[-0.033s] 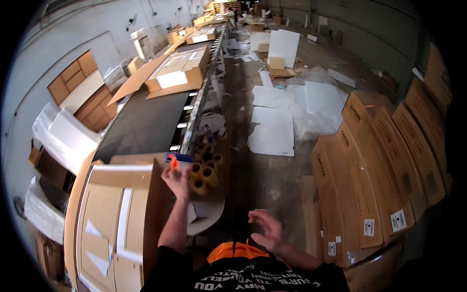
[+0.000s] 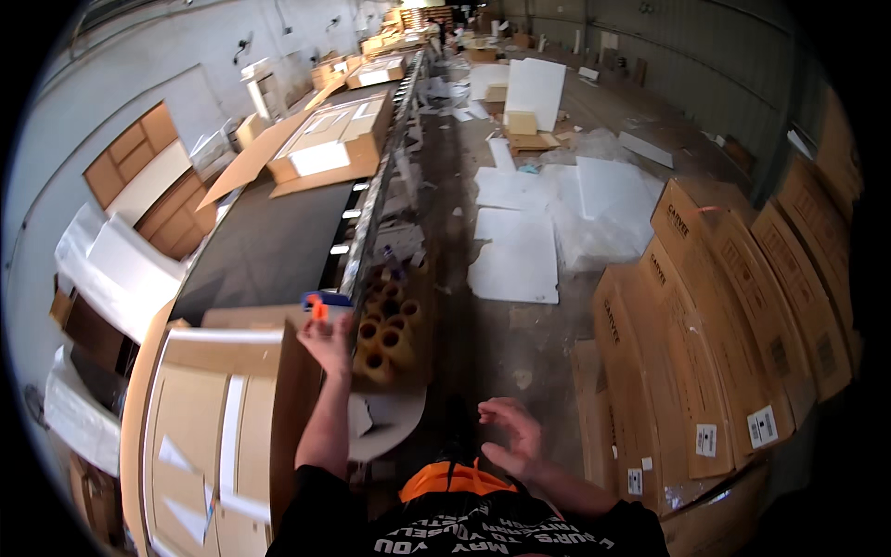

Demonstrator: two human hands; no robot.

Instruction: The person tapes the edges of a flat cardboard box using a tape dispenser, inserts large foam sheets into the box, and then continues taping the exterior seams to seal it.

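Note:
My left hand point(image 2: 327, 345) is closed on a tape dispenser point(image 2: 320, 304) with orange and blue parts. It is beside the near end of the conveyor, over the right edge of an open carton point(image 2: 290, 399). Pale panels with white strips point(image 2: 234, 422) lie in that carton, along with torn white pieces. My right hand point(image 2: 513, 436) hangs in front of my body at the right, fingers curved and apart, with nothing in it. Cardboard tubes point(image 2: 376, 360) stand in a box just right of my left hand.
The conveyor belt point(image 2: 264, 251) runs away from me, carrying another packed carton point(image 2: 325, 148) with a raised flap. Tall brown cartons point(image 2: 650, 371) stand in a row at my right. White sheets point(image 2: 515, 251) and clear plastic wrap point(image 2: 594, 218) litter the floor ahead.
My left hand, with the tape dispenser, has shifted slightly left. The whole view has moved a little; my right hand keeps its curved pose.

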